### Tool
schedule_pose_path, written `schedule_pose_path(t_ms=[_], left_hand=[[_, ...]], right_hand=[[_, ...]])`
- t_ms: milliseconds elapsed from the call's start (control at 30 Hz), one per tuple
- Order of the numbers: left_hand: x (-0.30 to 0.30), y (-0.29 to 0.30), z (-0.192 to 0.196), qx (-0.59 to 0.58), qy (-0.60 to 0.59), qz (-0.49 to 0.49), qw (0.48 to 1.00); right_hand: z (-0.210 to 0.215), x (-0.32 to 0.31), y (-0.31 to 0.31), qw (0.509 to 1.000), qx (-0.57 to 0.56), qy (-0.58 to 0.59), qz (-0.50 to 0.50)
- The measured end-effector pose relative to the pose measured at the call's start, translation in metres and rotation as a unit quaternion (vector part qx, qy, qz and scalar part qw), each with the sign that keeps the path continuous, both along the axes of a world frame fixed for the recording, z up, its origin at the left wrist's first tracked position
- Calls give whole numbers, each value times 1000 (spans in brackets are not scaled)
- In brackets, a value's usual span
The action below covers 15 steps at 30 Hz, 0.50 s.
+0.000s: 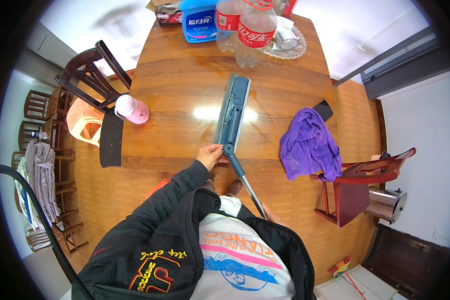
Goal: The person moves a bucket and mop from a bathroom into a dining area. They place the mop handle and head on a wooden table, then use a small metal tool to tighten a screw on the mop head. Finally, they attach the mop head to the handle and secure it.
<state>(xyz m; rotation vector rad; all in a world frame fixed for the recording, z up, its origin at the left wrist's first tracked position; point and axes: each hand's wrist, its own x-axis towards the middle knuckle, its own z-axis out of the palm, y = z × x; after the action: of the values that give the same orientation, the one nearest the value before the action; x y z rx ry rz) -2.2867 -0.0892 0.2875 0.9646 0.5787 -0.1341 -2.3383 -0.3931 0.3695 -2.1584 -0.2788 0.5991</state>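
Observation:
A flat mop with a blue-grey head and a metal pole lies across the near half of the wooden table. Its head rests on the tabletop, tipped on its side, and the pole slants back toward my waist. My left hand pinches the mop at the hinge where head meets pole, over the table's near edge. Lower down, my right hand is closed around the pole close to my body, partly hidden by my jacket. Wet-looking smears show on the wood around the mop head.
A pink lidded cup stands at the left edge, a purple towel and black phone at the right. Large plastic bottles, a blue jug and a glass dish occupy the far end. Chairs flank the table.

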Motion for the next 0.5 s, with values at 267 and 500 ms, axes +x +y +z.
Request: schedule_pose_path(t_ms=[267, 500], left_hand=[[0, -1, 3, 20, 11, 11, 1000], [2, 0, 11, 9, 26, 17, 999]], right_hand=[[2, 2, 1, 1000, -6, -15, 6], [-41, -3, -18, 967, 6, 234, -104]])
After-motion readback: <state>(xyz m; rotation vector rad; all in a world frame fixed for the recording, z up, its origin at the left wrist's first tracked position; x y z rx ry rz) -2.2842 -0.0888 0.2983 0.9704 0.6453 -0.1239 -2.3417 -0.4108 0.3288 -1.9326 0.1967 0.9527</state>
